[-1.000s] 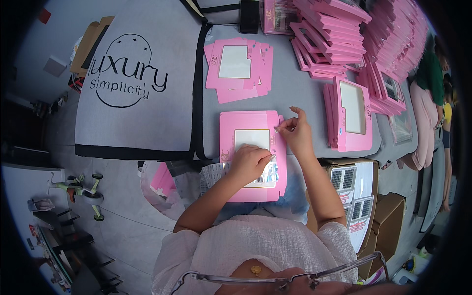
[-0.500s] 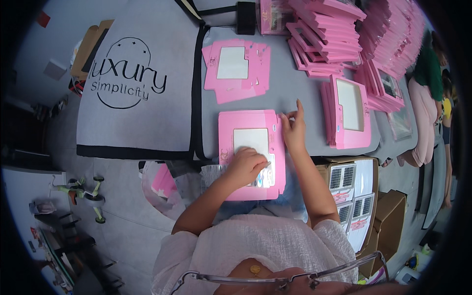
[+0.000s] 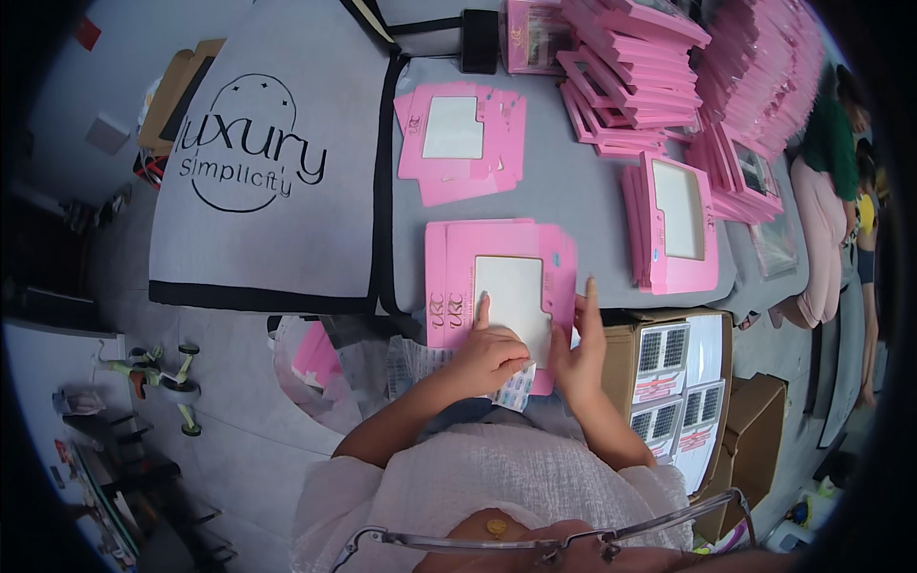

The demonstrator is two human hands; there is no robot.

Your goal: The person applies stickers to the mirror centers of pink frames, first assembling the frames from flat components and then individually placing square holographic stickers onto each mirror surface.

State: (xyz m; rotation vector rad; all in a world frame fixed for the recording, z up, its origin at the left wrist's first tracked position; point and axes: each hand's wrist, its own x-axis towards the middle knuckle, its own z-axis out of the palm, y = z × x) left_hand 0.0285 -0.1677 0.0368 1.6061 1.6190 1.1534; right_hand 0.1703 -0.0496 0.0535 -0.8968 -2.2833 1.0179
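In front of me lies a stack of flat pink cardboard sleeves with rectangular windows. The top pink sleeve is shifted to the right over the others, and white shows through its window. My left hand lies over the window's lower part, index finger raised, pinching a small sheet of shiny stickers that hangs below the fingers. At the sleeve's right edge, my right hand holds it, thumb on the front and fingers pointing up along the side. Its hidden fingertips cannot be fully made out.
More flat pink sleeves lie farther back. Pink boxes stand stacked at the right, with tall piles behind. A grey panel edged in black spreads left. A carton of packaged items is by my right arm. People are far right.
The top sleeve has slid right and toward me, off the ones below. My right hand has come down onto its edge, and the sticker sheet now hangs below my left hand.
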